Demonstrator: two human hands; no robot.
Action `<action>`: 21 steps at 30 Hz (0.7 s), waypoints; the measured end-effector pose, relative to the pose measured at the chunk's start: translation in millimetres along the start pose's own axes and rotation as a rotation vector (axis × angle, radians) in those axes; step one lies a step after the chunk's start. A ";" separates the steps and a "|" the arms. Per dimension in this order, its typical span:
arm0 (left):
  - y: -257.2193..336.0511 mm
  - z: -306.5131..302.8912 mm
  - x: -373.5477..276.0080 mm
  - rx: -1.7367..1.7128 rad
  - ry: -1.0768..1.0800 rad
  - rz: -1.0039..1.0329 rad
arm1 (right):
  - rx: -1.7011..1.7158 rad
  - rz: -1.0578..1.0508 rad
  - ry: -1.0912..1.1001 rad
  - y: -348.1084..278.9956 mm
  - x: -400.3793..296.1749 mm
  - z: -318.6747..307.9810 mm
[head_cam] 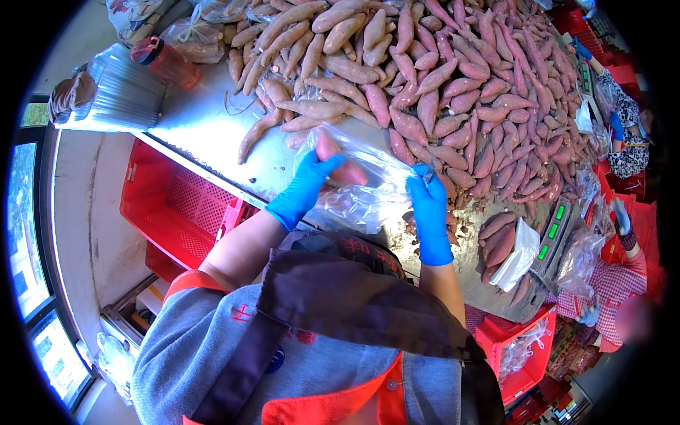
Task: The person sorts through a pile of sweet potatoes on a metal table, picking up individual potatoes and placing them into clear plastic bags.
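Both hands wear blue gloves. In my left hand (303, 186) is a reddish sweet potato (350, 172), gripped with the thumb across it. A clear plastic bag (350, 207) stretches between my hands, its film lying about the sweet potato; whether the sweet potato is fully inside, I cannot tell. My right hand (429, 212) pinches the bag's other end between thumb and fingers. Just beyond the hands rises a large heap of sweet potatoes (435, 79), browner at left and redder at right. It lies on a metal table (202, 122).
Left of the table edge stands a red plastic crate (180, 212). A red bottle (167, 62) and a stack of clear plastic packaging (119, 87) are at upper left. At right, a scale (552, 234) with green displays adjoins sweet potatoes and white bags (518, 252). Two co-workers (619, 297) are beyond.
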State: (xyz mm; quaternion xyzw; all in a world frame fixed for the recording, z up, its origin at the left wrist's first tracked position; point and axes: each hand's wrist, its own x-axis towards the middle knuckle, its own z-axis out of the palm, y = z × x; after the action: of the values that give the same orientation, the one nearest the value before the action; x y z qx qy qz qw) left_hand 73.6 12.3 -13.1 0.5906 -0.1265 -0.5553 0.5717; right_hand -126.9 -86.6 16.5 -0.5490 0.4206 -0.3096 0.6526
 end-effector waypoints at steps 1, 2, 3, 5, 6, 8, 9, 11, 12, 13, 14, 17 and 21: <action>12.3 1.9 -8.0 -0.181 0.001 -0.148 | -0.024 0.014 -0.012 -0.6 0.7 0.1; 15.1 4.6 -12.1 -0.158 -0.007 -0.122 | -0.048 0.027 -0.024 -3.0 1.1 0.3; 10.3 5.6 -14.6 0.021 -0.055 -0.025 | -0.070 0.039 -0.041 -5.7 1.4 2.8; -13.8 4.0 -11.2 0.378 -0.145 0.169 | -0.065 0.051 -0.072 -8.2 2.6 12.3; -13.8 7.1 -8.5 0.745 -0.171 0.284 | -0.067 0.055 -0.078 -9.0 3.2 12.9; -9.6 2.5 -13.8 1.074 -0.136 0.628 | -0.206 -0.014 -0.035 -2.8 3.5 3.4; 10.9 5.2 -21.6 1.237 -0.117 0.804 | -0.272 -0.047 -0.011 0.7 3.2 -2.4; 51.5 11.9 -29.6 1.223 -0.101 0.856 | -0.208 0.011 0.003 2.5 -1.2 -10.6; 65.0 20.6 -30.6 1.217 -0.014 0.940 | -0.174 0.046 0.008 4.4 -6.2 -12.2; 72.8 28.0 -25.6 1.207 0.077 1.030 | -0.175 0.050 -0.012 4.6 -7.4 -12.3; 67.7 30.3 -7.8 1.253 0.113 1.057 | -0.177 0.054 -0.030 5.2 -8.9 -12.2; 44.2 27.2 37.0 1.495 0.121 0.960 | -0.370 -0.080 0.018 -0.2 -9.7 -11.6; 27.0 16.4 44.3 1.621 -0.010 0.801 | -0.814 -0.340 -0.012 -58.8 -23.9 7.1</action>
State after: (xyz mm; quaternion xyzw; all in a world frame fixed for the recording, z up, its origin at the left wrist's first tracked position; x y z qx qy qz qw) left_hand 89.1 -39.7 -9.3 0.7215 -0.6775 -0.0578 0.1304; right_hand -128.1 -74.8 79.3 -0.8245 0.4082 -0.2186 0.3252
